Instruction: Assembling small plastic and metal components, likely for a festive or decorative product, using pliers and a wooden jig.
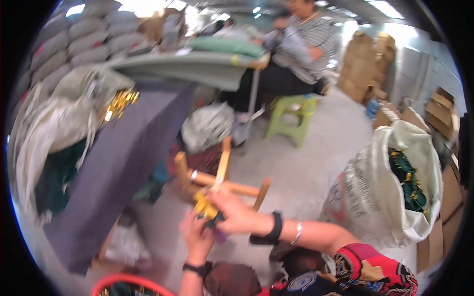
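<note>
My left hand (pixel 196 233) and my right hand (pixel 231 211) meet low in front of me, both with fingers closed on a shiny gold ribbon piece (pixel 204 205). A bit of dark green material shows just under the gold, between the hands; blur hides its exact shape. Just beyond them, an upturned wooden stool (pixel 237 187) has its legs pointing up. To the left, a bundle of gold strips (pixel 122 102) lies on a table draped in dark grey cloth (pixel 131 140).
At right stands an open white woven sack (pixel 365 185) of dark green pieces with gold ties. Another white sack (pixel 42 130) is at left. A red-rimmed container (pixel 116 279) sits low. Beyond are a green stool (pixel 291 106), a seated person (pixel 308 54) and cardboard boxes (pixel 363 61).
</note>
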A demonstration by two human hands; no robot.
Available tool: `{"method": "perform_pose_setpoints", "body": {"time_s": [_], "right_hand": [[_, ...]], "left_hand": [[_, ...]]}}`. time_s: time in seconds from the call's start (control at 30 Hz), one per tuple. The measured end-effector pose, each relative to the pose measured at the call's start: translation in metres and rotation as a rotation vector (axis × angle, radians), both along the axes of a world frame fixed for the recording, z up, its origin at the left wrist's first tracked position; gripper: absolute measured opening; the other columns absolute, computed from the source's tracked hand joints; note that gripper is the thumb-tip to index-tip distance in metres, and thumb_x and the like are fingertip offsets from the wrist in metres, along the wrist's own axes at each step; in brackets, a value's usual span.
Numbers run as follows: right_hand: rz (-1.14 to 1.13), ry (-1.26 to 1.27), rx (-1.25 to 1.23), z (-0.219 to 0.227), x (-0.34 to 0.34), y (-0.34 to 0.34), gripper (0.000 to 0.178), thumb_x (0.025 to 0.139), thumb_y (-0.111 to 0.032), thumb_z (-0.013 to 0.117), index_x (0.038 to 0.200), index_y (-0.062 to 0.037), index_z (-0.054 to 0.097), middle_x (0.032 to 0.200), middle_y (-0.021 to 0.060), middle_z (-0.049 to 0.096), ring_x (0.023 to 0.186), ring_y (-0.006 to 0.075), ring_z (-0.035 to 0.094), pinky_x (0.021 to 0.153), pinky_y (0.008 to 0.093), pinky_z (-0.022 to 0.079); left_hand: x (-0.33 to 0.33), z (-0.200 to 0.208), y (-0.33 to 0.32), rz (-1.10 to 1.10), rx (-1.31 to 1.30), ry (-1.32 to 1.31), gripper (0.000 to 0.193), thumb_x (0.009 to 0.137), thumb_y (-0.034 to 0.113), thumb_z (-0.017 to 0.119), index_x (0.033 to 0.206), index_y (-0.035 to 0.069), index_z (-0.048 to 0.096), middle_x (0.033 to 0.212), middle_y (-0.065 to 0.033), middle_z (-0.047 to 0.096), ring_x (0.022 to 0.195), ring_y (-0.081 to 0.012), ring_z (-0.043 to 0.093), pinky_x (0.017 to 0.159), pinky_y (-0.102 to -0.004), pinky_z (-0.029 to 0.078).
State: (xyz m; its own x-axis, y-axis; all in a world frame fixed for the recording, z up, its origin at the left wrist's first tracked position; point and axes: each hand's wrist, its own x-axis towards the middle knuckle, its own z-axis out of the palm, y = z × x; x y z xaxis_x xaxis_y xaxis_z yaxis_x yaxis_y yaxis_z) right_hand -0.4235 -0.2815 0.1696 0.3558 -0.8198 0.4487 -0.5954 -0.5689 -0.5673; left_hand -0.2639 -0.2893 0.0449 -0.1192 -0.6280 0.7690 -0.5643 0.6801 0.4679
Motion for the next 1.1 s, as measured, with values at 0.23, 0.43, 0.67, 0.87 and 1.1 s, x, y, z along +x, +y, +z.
{"method": "perform_pose_setpoints", "body": {"time_s": [0.23, 0.43, 0.67, 0.87, 1.1], "right_hand": [[-0.003, 0.104, 0.184, 0.016, 0.002, 0.009, 0.049, 0.066, -0.004, 0.065, 0.112, 0.002, 0.049, 0.11, 0.0207, 0.043, 0.102, 0.0391, 0.048, 0.085, 0.0413, 0.043], [0.041, -0.001, -0.102, 0.042, -0.031, 0.018, 0.064, 0.066, -0.004, 0.063, 0.127, -0.0002, 0.043, 0.119, 0.0218, 0.048, 0.11, 0.0364, 0.049, 0.094, 0.0367, 0.042], [-0.206, 0.252, -0.103, 0.086, -0.06, 0.035, 0.07, 0.066, -0.002, 0.062, 0.132, -0.0021, 0.04, 0.094, 0.0159, 0.054, 0.088, 0.0376, 0.056, 0.073, 0.0388, 0.049], [-0.301, 0.505, -0.171, 0.107, -0.063, 0.04, 0.077, 0.061, 0.001, 0.064, 0.133, -0.004, 0.038, 0.091, 0.0164, 0.051, 0.084, 0.0362, 0.054, 0.069, 0.042, 0.047], [-0.337, 0.622, 0.078, 0.068, -0.059, 0.028, 0.063, 0.071, -0.006, 0.059, 0.13, -0.0044, 0.037, 0.092, 0.0207, 0.053, 0.084, 0.0398, 0.058, 0.069, 0.0443, 0.049]], "left_hand": [[-0.048, 0.038, -0.012, -0.391, 0.428, 0.506, 0.019, 0.078, 0.007, 0.064, 0.097, 0.003, 0.06, 0.086, -0.0103, 0.063, 0.084, -0.0285, 0.062, 0.069, -0.0359, 0.047], [-0.045, 0.014, -0.03, -0.213, 0.325, 0.206, 0.009, 0.081, 0.009, 0.06, 0.09, 0.004, 0.059, 0.08, -0.0125, 0.062, 0.079, -0.0331, 0.057, 0.078, -0.0401, 0.043], [-0.042, 0.019, -0.024, -0.19, 0.458, 0.289, 0.01, 0.08, 0.009, 0.064, 0.088, 0.008, 0.059, 0.073, -0.0081, 0.062, 0.078, -0.0304, 0.057, 0.079, -0.0391, 0.042], [-0.042, 0.019, -0.024, -0.188, 0.468, 0.282, 0.011, 0.079, 0.009, 0.064, 0.089, 0.009, 0.059, 0.073, -0.0068, 0.062, 0.076, -0.03, 0.058, 0.079, -0.0388, 0.041], [-0.057, 0.024, -0.028, -0.18, 0.389, 0.23, 0.012, 0.079, 0.009, 0.065, 0.089, 0.008, 0.06, 0.076, -0.0104, 0.062, 0.078, -0.032, 0.058, 0.076, -0.0401, 0.043]]}}
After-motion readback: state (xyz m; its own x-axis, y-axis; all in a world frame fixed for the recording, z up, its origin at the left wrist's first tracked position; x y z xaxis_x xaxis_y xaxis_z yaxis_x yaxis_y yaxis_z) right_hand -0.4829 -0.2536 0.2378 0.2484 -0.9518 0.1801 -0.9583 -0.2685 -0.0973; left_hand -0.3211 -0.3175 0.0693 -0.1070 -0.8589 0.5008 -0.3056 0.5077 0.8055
